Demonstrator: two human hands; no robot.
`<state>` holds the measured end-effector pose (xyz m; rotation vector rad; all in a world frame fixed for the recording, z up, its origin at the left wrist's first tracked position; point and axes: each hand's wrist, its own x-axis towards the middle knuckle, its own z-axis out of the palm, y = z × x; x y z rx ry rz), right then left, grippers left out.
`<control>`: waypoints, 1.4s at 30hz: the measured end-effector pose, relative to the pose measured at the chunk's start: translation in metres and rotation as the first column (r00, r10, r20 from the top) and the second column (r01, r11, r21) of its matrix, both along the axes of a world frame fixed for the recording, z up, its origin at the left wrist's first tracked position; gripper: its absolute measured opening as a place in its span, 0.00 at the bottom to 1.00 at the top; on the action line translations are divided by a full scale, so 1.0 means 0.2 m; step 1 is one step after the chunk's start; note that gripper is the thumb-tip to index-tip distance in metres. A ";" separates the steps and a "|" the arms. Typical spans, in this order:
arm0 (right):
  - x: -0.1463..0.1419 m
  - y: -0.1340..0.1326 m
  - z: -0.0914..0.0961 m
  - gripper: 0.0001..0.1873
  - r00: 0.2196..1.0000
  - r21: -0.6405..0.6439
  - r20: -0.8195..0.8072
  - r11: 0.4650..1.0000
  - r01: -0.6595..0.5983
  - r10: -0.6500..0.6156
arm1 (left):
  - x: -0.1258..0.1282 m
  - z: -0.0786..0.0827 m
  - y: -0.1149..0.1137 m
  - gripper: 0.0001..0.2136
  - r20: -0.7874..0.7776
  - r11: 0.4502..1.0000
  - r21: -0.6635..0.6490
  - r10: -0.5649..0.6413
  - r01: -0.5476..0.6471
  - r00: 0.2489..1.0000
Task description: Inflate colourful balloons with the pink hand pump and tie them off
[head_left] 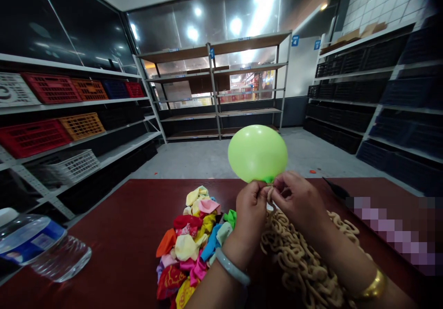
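Observation:
A blown-up light green balloon stands above my two hands, its knotted-looking green neck pointing down at my fingertips. My left hand is closed, with thumb and forefinger pinching at the balloon's neck. Close against it, my right hand is closed in a pinch on a tan cord just under the neck. Fingers hide exactly how cord and neck meet. Below my right forearm lies a heap of tan cord. Left of my left wrist is a pile of limp, many-coloured balloons.
The dark red table carries a clear water bottle at left and a dark, partly pixelated object at right. Beyond stand metal shelves, crates such as a red crate on the left rack, and dark crates on the right.

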<state>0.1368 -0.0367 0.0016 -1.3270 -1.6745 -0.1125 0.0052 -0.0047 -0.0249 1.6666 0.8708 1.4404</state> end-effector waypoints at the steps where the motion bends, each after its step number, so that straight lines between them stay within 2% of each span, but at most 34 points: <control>1: 0.00 0.00 0.00 0.05 1.000 0.009 0.018 1.000 0.006 -0.006 | 0.00 0.00 0.00 0.08 0.011 1.000 -0.009 -0.010 0.010 1.000; 6: 0.02 0.00 -0.01 0.04 0.992 0.039 0.130 0.999 -0.015 0.010 | -0.01 0.00 0.03 0.05 0.053 0.995 -0.076 -0.053 0.057 0.997; 10: 0.04 0.01 0.00 0.04 0.986 0.010 0.166 1.000 -0.020 0.018 | -0.02 0.00 0.05 0.05 0.057 0.993 -0.083 -0.077 0.082 0.995; 17: 0.06 0.00 0.03 0.05 0.997 -0.053 0.038 0.997 -0.060 0.062 | -0.02 0.01 0.05 0.06 0.013 0.996 -0.057 -0.075 0.075 0.997; 21: 0.05 -0.01 0.04 0.03 0.997 -0.098 -0.014 0.992 -0.077 0.076 | -0.03 0.01 0.04 0.08 -0.066 1.000 0.004 -0.023 0.024 0.998; 24: 0.04 -0.01 0.06 0.05 0.990 -0.096 -0.031 0.985 -0.140 0.138 | -0.01 0.00 0.02 0.09 0.003 0.999 -0.017 0.028 -0.028 1.000; 27: 0.05 -0.01 0.07 0.08 0.964 -0.065 -0.077 0.963 -0.260 0.255 | 0.00 0.01 0.01 0.12 0.207 0.986 -0.148 -0.043 0.075 0.977; 30: 0.06 0.00 0.08 0.07 0.932 -0.036 -0.165 0.943 -0.332 0.322 | 0.02 0.03 0.00 0.16 0.387 0.922 -0.274 -0.157 0.275 0.909; 32: 0.07 0.00 0.09 0.07 0.917 -0.046 -0.224 0.936 -0.348 0.330 | 0.03 0.04 -0.01 0.17 0.438 0.894 -0.301 -0.181 0.333 0.881; 38: 0.07 0.00 0.10 0.07 0.893 -0.121 -0.322 0.922 -0.368 0.315 | 0.02 0.02 -0.02 0.10 0.360 0.930 -0.271 -0.140 0.247 0.922; 42: 0.07 0.00 0.10 0.06 0.899 -0.141 -0.326 0.925 -0.353 0.293 | 0.01 0.02 -0.01 0.07 0.307 0.952 -0.240 -0.112 0.191 0.945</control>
